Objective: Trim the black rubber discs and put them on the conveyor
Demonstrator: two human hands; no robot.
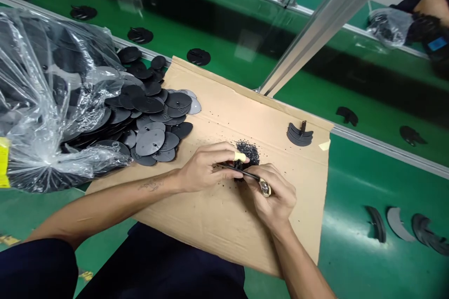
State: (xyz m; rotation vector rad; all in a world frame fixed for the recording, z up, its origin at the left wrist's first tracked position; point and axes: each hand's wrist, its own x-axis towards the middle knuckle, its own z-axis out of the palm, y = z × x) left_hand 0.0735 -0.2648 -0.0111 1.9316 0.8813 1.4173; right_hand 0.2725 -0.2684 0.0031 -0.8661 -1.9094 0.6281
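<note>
My left hand (201,168) pinches a black plastic disc (229,167), seen nearly edge-on between its thumb and fingers. A yellow cot (240,156) covers one fingertip of that hand. Close beside it, my right hand (275,194) is closed around a small hand tool (265,188) with a shiny, tan-edged end. The tool's kind and working tip are hidden by the fingers. Both hands meet over a heap of tiny black plastic scraps (249,150) on a cardboard sheet (210,224).
Left of the hands lies a pile of black discs (150,142), spilling from a clear plastic bag (38,117). Stacked curved black pieces (300,135) sit at the cardboard's right. Beyond run a metal post (315,28) and a green surface (238,60) with scattered parts. A co-worker's arm (433,2) shows top right.
</note>
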